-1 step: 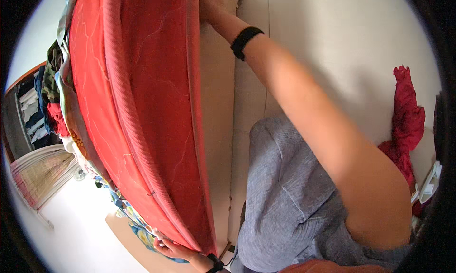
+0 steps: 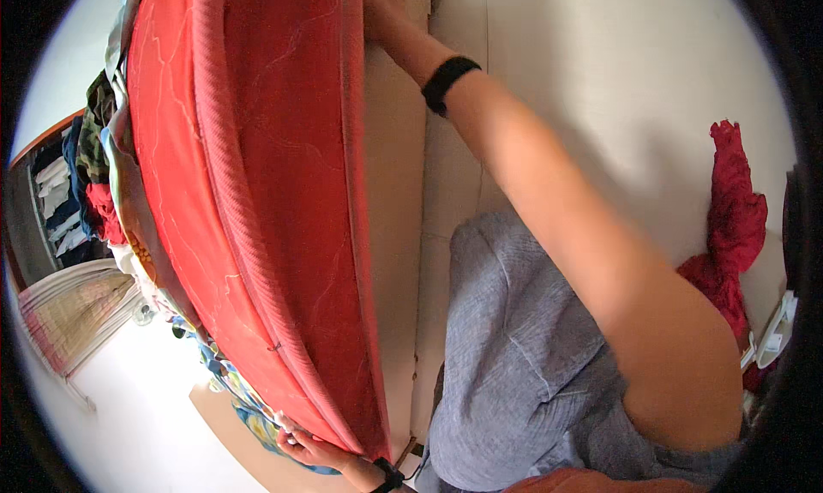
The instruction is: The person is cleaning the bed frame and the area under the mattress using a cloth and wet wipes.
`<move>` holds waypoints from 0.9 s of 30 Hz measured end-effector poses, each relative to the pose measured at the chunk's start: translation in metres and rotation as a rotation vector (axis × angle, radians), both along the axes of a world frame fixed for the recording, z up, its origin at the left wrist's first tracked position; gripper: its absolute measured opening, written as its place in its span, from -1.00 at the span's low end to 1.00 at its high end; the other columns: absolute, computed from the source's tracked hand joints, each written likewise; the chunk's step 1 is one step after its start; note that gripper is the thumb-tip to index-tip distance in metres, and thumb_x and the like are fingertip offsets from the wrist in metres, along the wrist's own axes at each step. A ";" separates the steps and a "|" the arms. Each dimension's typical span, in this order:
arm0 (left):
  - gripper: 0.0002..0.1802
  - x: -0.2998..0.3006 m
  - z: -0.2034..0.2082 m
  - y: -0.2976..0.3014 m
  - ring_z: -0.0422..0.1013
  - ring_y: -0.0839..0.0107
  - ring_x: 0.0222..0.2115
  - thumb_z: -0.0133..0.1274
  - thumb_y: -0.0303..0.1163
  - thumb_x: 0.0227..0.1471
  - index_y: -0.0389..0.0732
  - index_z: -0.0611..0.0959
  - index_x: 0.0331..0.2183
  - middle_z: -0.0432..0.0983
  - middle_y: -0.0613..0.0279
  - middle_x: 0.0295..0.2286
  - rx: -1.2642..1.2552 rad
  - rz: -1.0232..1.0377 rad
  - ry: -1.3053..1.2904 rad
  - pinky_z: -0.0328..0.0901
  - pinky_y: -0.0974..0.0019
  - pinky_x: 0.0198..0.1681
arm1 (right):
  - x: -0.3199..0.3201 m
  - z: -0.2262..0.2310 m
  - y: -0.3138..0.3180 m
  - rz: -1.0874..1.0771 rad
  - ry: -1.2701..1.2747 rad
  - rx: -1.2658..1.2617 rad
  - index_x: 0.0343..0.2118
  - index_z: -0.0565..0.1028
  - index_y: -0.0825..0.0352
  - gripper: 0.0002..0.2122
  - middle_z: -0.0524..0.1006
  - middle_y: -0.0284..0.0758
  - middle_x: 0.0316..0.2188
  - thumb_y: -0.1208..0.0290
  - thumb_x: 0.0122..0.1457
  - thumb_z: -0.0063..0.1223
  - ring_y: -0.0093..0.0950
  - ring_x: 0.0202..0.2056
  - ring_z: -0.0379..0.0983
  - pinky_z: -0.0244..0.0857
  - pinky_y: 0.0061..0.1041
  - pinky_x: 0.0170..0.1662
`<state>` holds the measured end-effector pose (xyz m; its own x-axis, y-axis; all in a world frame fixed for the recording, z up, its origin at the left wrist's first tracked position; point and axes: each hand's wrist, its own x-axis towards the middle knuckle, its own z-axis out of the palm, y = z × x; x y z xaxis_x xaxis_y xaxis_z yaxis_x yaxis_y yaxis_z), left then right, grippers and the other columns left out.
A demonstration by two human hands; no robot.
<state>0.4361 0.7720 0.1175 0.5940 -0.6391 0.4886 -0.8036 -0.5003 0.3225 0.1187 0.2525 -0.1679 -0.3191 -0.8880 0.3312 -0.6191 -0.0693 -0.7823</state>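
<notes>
A long red mattress (image 2: 296,176), with a ribbed pink piping and pale wavy stitching, stretches from the top edge down to the lower middle. At its lower end my left hand (image 2: 310,448) has curled fingers against its side, beside the edge of a patterned sheet (image 2: 257,424). My right hand (image 2: 383,11) is at the upper end, closed by the mattress's near edge; its fingertips are partly hidden and dark. A black band (image 2: 446,83) circles that wrist, and another dark band (image 2: 390,476) is on the left one.
A beige bed base (image 2: 394,193) runs along the mattress's right side. On the pale floor (image 2: 566,81) lies a crumpled dark red cloth (image 2: 733,210). My grey-blue clothed leg (image 2: 506,321) is close to the base. Clothes on shelves (image 2: 56,193) and a hammock (image 2: 73,313) are at the far left.
The mattress's upper part has shifted slightly to the right, along with my right hand and forearm. My left hand has stayed nearly in place.
</notes>
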 end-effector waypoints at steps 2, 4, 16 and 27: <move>-0.69 -0.004 0.006 0.003 0.23 0.31 -0.32 -0.09 -0.25 0.03 -0.33 0.40 -0.30 0.33 0.08 -0.33 -0.020 0.031 -0.056 0.13 0.30 -0.18 | 0.039 -0.006 0.043 0.028 -0.081 -0.046 -0.18 0.31 0.48 -0.70 0.39 0.08 -0.28 0.49 0.01 -0.30 -0.05 -0.17 0.28 -0.04 -0.12 0.04; -0.66 -0.021 0.005 -0.009 0.23 0.35 -0.37 -0.05 -0.19 0.01 -0.31 0.43 -0.34 0.34 0.12 -0.39 -0.014 0.129 -0.075 0.14 0.34 -0.22 | 0.054 -0.021 0.100 -0.040 0.042 -0.193 -0.14 0.27 0.54 -0.66 0.38 0.14 -0.29 0.49 0.01 -0.31 0.05 -0.17 0.26 -0.14 -0.14 0.11; -0.64 -0.020 0.002 -0.013 0.24 0.38 -0.36 -0.03 -0.15 0.00 -0.31 0.44 -0.38 0.35 0.15 -0.40 -0.011 0.132 -0.036 0.15 0.37 -0.21 | 0.104 0.012 0.171 0.185 -0.523 -0.354 0.05 0.18 0.31 -0.52 -0.02 -0.04 0.12 0.27 0.05 -0.16 -0.10 0.15 -0.14 -0.21 -0.24 0.19; -0.67 0.010 -0.010 -0.006 0.26 0.28 -0.30 -0.13 -0.21 0.04 -0.31 0.38 -0.29 0.33 0.08 -0.32 -0.002 0.008 0.095 0.15 0.28 -0.15 | -0.022 -0.129 -0.005 0.019 0.661 0.204 0.05 0.14 0.52 -0.57 0.12 0.03 0.06 0.42 0.11 -0.40 -0.07 0.06 0.04 -0.08 -0.19 0.10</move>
